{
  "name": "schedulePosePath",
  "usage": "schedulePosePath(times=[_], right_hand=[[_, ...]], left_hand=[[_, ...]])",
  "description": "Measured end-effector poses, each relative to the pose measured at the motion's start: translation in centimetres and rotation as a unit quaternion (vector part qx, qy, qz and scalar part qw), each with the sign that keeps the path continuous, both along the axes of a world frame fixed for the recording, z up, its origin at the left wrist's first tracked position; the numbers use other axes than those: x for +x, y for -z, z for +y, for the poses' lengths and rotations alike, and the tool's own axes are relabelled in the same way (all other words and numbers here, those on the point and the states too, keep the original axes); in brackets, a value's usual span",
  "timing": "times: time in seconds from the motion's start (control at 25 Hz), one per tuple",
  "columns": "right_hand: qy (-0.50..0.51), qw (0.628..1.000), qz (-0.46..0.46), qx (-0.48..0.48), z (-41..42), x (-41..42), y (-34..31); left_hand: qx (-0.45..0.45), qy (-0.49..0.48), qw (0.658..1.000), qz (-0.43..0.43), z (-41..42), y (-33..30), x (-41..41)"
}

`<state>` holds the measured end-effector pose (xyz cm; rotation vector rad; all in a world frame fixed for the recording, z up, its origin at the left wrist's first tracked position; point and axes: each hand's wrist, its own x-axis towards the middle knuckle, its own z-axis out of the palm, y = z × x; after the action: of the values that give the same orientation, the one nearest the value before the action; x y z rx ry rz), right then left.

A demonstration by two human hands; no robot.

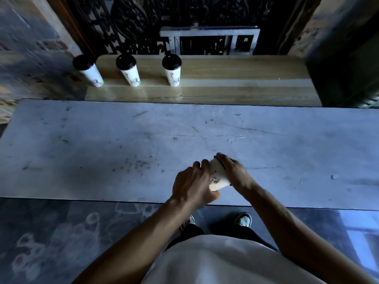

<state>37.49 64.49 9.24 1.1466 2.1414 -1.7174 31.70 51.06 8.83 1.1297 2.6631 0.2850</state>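
A white paper cup (217, 177) with a black printed figure is held between both hands above the near edge of the grey slab table (123, 144). My left hand (193, 184) grips the cup's body from the left, fingers curled over it. My right hand (233, 171) covers the cup's top end, fingers curled round a black lid (222, 163), of which only a thin dark rim shows. The cup is tilted, its top pointing away and to the right.
Three white cups with black lids stand in a row on a wooden shelf (225, 78) behind the table: one at the left edge (88, 69), one (129, 69) beside it, one (172, 69) nearer the middle. A dark carved screen (143, 23) rises behind. A dark cabinet (344, 64) stands at right.
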Motion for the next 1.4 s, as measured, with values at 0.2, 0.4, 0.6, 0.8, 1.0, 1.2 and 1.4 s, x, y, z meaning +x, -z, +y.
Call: schedulePosePath(times=[0.2, 0.4, 0.6, 0.8, 1.0, 1.2, 1.4], right_hand=[[0.012, 1.0, 0.002, -0.007, -0.2, -0.7, -0.7], [0.025, 0.997, 0.065, 0.019, -0.3, -0.1, -1.4], [0.077, 0.989, 0.123, -0.008, -0.2, 0.5, -1.0], [0.013, 0.994, 0.1, -0.027, 1.5, -0.3, -1.0], [0.236, 0.9, 0.172, -0.324, 3.6, -0.4, -0.4], [0.194, 0.876, 0.178, -0.404, 2.6, 1.3, 1.5], [0.106, 0.911, 0.207, -0.341, 0.1, 2.4, 1.4]], left_hand=[[0.018, -0.025, 0.999, -0.013, 0.1, 0.0, 0.5], [0.035, -0.038, 0.999, -0.006, 0.7, -0.3, 0.3], [0.048, -0.042, 0.998, -0.017, 1.2, -0.6, 0.0], [0.039, -0.066, 0.995, -0.063, 2.0, -1.5, -0.6], [0.098, -0.128, 0.94, -0.3, 2.0, -2.3, -2.1], [0.248, -0.278, 0.838, -0.398, 2.7, -2.0, -2.1], [0.283, -0.341, 0.778, -0.445, 2.2, -2.6, -0.7]])
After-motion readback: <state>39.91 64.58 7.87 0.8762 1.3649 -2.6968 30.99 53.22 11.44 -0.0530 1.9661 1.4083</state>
